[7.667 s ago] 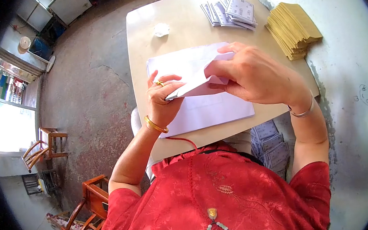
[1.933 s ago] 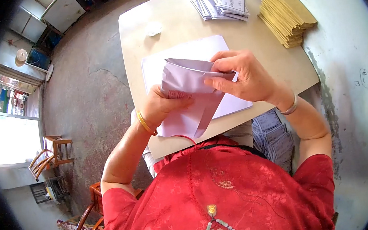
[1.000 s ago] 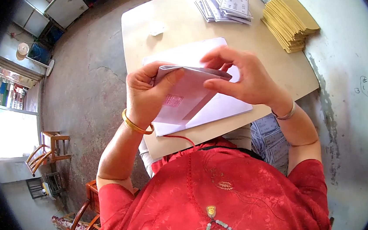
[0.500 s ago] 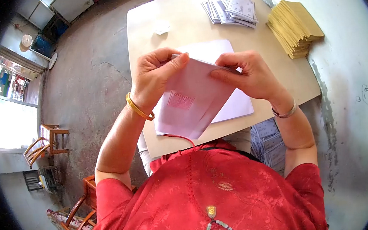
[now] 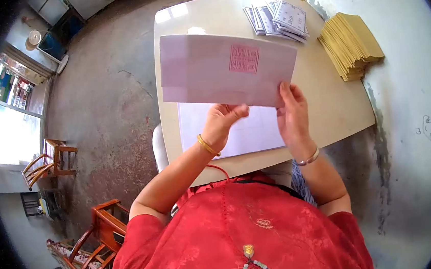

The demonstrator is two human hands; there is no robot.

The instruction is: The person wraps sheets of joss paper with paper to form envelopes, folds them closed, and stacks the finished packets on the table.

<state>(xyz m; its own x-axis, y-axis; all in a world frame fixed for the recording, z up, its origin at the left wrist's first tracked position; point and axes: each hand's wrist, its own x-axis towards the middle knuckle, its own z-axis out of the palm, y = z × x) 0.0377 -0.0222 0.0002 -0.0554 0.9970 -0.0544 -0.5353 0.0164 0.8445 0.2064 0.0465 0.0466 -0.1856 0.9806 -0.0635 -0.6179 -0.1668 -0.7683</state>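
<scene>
A folded pale sheet of paper [image 5: 204, 69] with a red stamped print [image 5: 244, 59] is held up over the table, tilted slightly down to the right. My right hand [image 5: 293, 112] pinches its lower right corner, thumb in front and fingers behind. Just below the sheet's lower edge is my left hand [image 5: 221, 126], its thumb stretched out and not pressing on the paper. The left fingers are partly hidden behind that edge. Under both hands, a larger white sheet [image 5: 200, 130] lies flat on the table.
On the cream table [image 5: 336, 108], a pile of printed white packets [image 5: 287, 18] lies at the back. A thick stack of yellow-brown paper [image 5: 348, 43] sits at the right, near the wall [image 5: 405, 77]. Wooden chairs [image 5: 56, 158] stand on the floor to the left.
The paper has moved up and away from my body and now faces me broadside, turned lengthwise. My left hand has dropped to its lower edge; my right hand now grips its lower right corner.
</scene>
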